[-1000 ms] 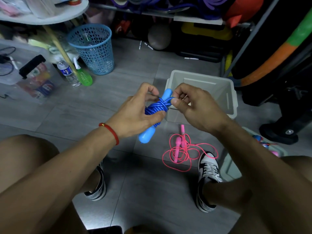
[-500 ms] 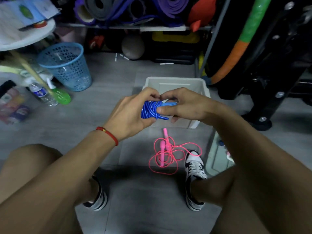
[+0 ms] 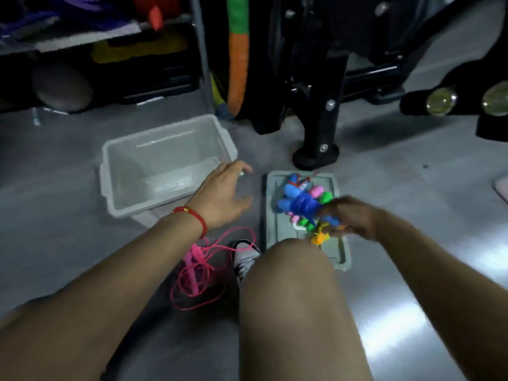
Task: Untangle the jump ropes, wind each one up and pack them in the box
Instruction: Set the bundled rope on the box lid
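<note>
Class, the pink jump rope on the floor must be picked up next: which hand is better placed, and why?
Left. The left hand hovers open, holding nothing, just above the pink jump rope. The right hand is over the lid among the wound ropes, farther away.

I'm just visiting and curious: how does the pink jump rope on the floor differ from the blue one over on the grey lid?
The pink jump rope sprawls in loose loops on the floor, untouched; the blue jump rope is wound into a tight bundle. The pink one lies alone between the feet, while the blue one sits among other bundles on the grey lid, at the right hand. Neither is in the box.
</note>
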Tool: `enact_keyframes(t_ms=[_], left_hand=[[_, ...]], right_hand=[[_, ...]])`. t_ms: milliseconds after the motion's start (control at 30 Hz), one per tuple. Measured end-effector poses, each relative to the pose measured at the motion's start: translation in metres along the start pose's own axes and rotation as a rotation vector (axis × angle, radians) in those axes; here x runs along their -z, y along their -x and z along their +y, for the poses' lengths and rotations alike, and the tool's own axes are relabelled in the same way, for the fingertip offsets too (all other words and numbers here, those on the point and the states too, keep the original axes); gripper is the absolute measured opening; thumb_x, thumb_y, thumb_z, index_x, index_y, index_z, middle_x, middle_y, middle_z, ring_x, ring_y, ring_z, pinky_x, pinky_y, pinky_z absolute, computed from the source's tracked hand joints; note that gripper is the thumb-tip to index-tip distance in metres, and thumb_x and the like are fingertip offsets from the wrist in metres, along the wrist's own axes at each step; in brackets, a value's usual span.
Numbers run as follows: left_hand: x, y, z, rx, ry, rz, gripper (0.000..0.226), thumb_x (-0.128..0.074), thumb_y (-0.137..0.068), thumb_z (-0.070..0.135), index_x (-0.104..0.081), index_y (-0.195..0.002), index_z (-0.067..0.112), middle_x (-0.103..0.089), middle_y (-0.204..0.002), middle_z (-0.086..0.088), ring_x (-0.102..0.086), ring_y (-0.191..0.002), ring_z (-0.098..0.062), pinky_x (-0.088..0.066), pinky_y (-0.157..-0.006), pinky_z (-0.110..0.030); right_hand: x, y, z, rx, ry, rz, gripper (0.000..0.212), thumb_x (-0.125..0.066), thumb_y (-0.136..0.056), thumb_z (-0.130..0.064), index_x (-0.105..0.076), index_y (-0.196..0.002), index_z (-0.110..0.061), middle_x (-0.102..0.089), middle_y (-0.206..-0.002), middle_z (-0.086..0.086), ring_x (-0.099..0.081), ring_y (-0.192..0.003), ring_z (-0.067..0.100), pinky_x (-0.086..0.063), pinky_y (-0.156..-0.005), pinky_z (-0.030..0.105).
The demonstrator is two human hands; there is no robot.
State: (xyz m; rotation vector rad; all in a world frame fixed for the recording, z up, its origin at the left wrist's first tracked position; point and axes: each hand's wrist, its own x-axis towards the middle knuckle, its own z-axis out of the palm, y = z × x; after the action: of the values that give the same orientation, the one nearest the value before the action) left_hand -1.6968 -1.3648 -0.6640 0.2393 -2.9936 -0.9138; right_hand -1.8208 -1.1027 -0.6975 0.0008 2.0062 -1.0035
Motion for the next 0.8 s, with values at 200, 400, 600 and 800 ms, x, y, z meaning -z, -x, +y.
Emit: enact_keyframes(t_ms=[200, 400, 600, 800], left_hand=[[-0.055, -0.047, -0.017, 0.065, -0.035, -0.192, 0.046, -0.067, -0.084, 0.016, -0.053, -0.128, 0.015, -0.057, -0.125, -0.011, -0.054, -0.11, -0.027, -0.036, -0.091, -0.027], [-0.066, -0.05, -0.043, 0.11, -0.051, -0.288, 0.046, -0.061, -0.08, 0.033, -0.052, -0.124, 0.022, -0.06, -0.122, -0.007, -0.056, -0.115, -0.027, -0.044, -0.101, -0.038], [-0.045, -0.033, -0.049, 0.19, -0.124, -0.385, 0.049, -0.058, -0.078, 0.039, -0.05, -0.124, 0.025, -0.058, -0.127, -0.004, -0.054, -0.121, -0.024, -0.043, -0.102, -0.036], [0.003, 0.003, -0.038, 0.182, -0.131, -0.341, 0.04, -0.065, -0.09, 0.019, -0.054, -0.127, 0.024, -0.056, -0.129, -0.001, -0.051, -0.114, -0.019, -0.036, -0.089, -0.023]], right_hand=[[-0.039, -0.069, 0.133, -0.255, -0.783, 0.41, 0.022, -0.068, -0.09, -0.011, -0.062, -0.109, -0.003, -0.064, -0.087, 0.012, -0.062, -0.07, 0.017, -0.055, -0.065, 0.029], [-0.069, -0.129, 0.136, -0.185, -0.532, 0.802, 0.04, -0.073, -0.086, -0.046, -0.064, -0.108, -0.013, -0.07, -0.088, 0.005, -0.065, -0.078, 0.024, -0.049, -0.069, 0.036], [-0.074, -0.13, 0.142, -0.073, -0.047, 0.724, 0.054, -0.066, -0.091, -0.048, -0.056, -0.127, -0.008, -0.067, -0.113, 0.017, -0.06, -0.107, 0.038, -0.041, -0.076, 0.034], [-0.073, -0.093, 0.112, 0.244, 0.212, 0.615, 0.026, -0.066, -0.09, -0.017, -0.067, -0.112, -0.003, -0.067, -0.106, 0.023, -0.061, -0.099, 0.041, -0.044, -0.078, 0.036]])
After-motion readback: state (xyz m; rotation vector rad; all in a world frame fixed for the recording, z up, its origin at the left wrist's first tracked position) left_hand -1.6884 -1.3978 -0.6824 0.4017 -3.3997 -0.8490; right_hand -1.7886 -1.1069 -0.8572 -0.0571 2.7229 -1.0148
